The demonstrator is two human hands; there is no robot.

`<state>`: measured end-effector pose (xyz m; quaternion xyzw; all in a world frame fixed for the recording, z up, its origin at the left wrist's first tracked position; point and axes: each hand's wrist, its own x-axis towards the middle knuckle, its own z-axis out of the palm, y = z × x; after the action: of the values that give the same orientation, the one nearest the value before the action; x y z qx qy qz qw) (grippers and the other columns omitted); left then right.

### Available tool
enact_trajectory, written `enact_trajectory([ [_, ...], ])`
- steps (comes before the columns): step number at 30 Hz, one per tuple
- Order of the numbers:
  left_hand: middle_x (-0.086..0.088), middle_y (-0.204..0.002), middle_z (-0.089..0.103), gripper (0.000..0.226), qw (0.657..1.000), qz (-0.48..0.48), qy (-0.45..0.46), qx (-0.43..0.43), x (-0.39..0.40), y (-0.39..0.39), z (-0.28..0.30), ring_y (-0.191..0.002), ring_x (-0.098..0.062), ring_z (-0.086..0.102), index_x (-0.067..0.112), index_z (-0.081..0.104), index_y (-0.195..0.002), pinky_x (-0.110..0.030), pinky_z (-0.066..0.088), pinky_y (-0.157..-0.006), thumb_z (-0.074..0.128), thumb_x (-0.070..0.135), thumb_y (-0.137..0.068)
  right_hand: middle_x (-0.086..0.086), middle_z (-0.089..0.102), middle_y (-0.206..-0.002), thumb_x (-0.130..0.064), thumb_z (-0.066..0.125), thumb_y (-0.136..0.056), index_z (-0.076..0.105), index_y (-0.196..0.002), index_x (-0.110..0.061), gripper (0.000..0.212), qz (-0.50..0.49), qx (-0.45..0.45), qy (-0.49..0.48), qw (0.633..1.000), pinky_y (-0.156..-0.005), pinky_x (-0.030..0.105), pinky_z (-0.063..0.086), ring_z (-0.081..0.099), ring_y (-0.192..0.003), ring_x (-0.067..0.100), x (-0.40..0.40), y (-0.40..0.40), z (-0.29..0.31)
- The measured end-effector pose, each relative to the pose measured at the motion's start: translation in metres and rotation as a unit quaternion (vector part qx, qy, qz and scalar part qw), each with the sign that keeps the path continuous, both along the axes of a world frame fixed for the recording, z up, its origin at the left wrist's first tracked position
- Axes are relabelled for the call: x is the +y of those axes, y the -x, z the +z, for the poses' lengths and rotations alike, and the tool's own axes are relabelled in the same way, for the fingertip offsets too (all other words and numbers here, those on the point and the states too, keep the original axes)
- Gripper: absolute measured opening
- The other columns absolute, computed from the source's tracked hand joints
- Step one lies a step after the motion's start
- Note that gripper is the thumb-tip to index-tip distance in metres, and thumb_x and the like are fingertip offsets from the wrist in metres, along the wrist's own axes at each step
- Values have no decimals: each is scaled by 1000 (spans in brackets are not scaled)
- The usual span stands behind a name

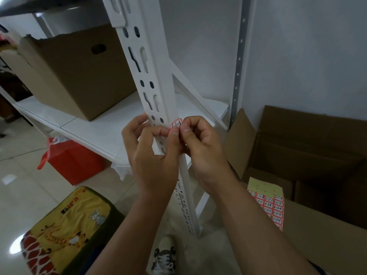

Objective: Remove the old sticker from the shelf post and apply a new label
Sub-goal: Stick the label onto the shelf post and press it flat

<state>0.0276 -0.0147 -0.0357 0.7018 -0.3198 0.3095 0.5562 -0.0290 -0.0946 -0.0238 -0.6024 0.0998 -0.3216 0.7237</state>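
A white slotted shelf post (151, 76) runs down the middle of the view. A small red-edged white sticker (177, 123) with handwritten numbers sits at the post's right edge. My left hand (153, 155) reaches across the front of the post and its thumb presses the sticker's lower part. My right hand (202, 147) pinches the sticker from the right with thumb and forefinger. A sheet of red numbered labels (268, 203) lies on a cardboard box at lower right.
A brown cardboard box (79, 72) stands on the white shelf (95, 124). A red bag (71, 161) sits on the floor under it. Open cardboard boxes (309, 155) stand at the right. A yellow giraffe-print cushion (65, 231) lies at lower left, my shoe (164, 257) below.
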Motion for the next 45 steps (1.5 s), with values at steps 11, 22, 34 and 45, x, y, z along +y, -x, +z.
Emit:
enact_trajectory([
  [11,-25,-113,54,19,1000,1,2,1,-1,-2,-2,-112,19,38,3,64,-82,-4,34,-90,67,21,-86,11,54,-78,-13,48,-100,55,-85,-15,17,-2,3,-7,1000,-65,31,47,48,-64,17,2,0,1],
  [22,-11,-115,52,20,1000,-13,20,14,-1,-6,-3,-113,-20,52,13,54,-85,-48,51,-86,68,26,-86,9,56,-78,-18,49,-99,57,-85,-19,17,-12,19,-5,1000,-66,32,47,49,-65,15,4,-2,1],
  [34,16,-109,49,52,996,-61,40,59,0,-9,7,-99,-7,57,10,45,-119,-25,51,-80,70,38,-82,4,56,-70,-22,51,-99,61,-90,-13,15,-36,29,2,999,-67,32,52,51,-61,13,5,-2,2],
  [45,1,-120,50,72,997,-56,-20,57,-1,-14,6,-102,-4,56,8,41,-137,-15,48,-82,66,47,-83,1,60,-73,-21,53,-98,60,-90,-14,13,-49,22,8,999,-63,25,51,55,-62,9,5,-3,0],
])
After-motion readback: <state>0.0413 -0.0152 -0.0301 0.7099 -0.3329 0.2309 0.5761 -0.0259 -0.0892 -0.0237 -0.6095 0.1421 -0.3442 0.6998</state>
